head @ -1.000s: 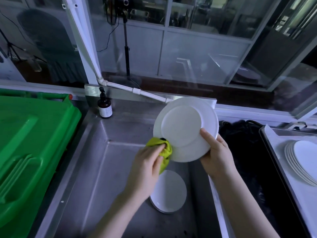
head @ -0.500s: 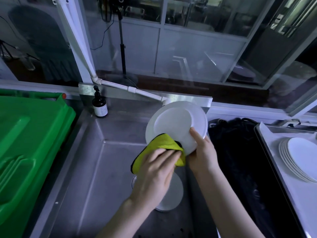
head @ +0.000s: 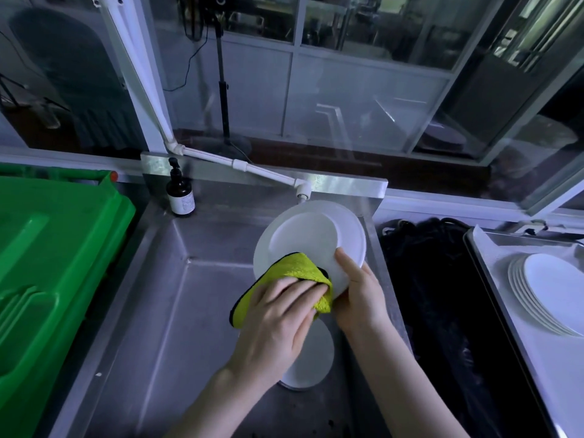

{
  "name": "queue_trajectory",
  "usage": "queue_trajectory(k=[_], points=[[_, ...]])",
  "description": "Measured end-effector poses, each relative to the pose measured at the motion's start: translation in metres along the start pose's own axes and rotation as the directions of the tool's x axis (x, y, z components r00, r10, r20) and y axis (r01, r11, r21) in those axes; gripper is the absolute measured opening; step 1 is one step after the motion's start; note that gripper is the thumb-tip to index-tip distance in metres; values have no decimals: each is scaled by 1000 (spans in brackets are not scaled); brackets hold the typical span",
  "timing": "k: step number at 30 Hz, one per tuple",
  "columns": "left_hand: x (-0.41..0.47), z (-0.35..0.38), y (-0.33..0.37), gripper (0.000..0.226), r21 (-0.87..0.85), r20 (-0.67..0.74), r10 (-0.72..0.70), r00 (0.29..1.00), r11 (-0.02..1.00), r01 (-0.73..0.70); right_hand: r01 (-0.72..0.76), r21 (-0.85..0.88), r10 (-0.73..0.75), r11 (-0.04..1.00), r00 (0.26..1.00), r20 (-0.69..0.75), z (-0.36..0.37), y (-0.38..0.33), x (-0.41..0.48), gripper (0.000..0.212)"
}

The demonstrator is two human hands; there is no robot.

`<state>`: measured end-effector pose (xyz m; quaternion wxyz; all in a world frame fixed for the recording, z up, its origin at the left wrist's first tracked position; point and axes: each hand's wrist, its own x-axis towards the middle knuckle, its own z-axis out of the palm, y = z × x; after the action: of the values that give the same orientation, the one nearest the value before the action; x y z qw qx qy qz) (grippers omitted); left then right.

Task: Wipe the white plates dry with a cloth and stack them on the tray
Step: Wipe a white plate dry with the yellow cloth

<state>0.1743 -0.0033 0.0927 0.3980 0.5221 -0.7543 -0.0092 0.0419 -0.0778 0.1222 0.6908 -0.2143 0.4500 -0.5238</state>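
Note:
A white plate (head: 311, 235) is held tilted above the steel sink (head: 164, 295). My right hand (head: 358, 295) grips its lower right rim, thumb on the face. My left hand (head: 278, 317) presses a yellow-green cloth (head: 294, 270) against the plate's lower left face, fingers spread flat over the cloth. Below my hands, another white plate (head: 311, 358) lies in the sink bottom, partly hidden by my left hand. On the far right a stack of several white plates (head: 550, 292) sits on a metal tray (head: 486, 260).
A green plastic bin (head: 47, 263) fills the left side. A dark pump bottle (head: 180, 194) stands at the sink's back left corner. A white pipe tap (head: 301, 188) hangs just above the held plate. A black-lined basin (head: 442, 295) separates the sink from the tray.
The cloth went from bunched at the plate's lower left edge to spread over its lower face under my flat left hand. The plate tilted slightly; my right hand kept its grip.

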Motion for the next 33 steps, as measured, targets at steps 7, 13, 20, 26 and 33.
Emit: queue_trajectory(k=[7,13,20,26,33], points=[[32,-16,-43,27,-228,-20,-515,857,837,498,-8,-146,20,989,996,83,-12,8,-16,28],[32,-26,-27,34,-31,29,-143,989,989,144,32,-215,7,976,984,177,-6,5,-22,25],[52,-31,-45,28,-40,23,-289,957,956,290,44,-246,1,968,983,182,-4,3,-27,27],[13,-30,-19,39,1,126,-77,989,997,78,59,-161,-32,985,986,164,-4,-8,-24,28],[45,-33,-30,46,76,113,-190,975,980,182,-17,-167,50,986,979,195,4,10,-36,34]])
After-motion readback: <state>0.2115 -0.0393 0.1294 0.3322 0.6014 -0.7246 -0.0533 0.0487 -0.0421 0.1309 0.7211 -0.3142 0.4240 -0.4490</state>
